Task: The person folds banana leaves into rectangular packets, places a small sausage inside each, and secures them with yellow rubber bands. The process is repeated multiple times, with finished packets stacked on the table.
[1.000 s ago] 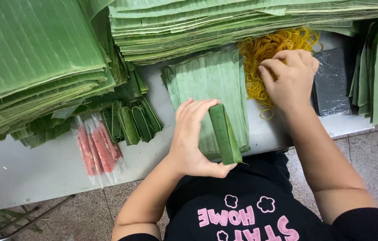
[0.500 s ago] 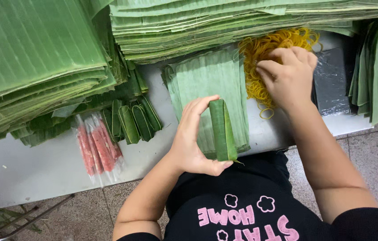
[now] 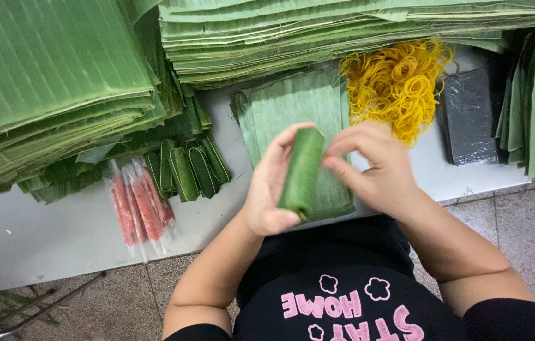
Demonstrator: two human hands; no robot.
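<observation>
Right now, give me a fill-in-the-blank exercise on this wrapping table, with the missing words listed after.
1. The left hand holds a roll wrapped in green ____ leaf.
2. The right hand touches the roll's ____ end with its fingers.
3. The loose heap of rubber bands beyond the hands is ____ in colour.
4. The pink sausages in clear wrap lie on the grey table beside finished ____ rolls.

Missing words: banana; upper; yellow; green
</observation>
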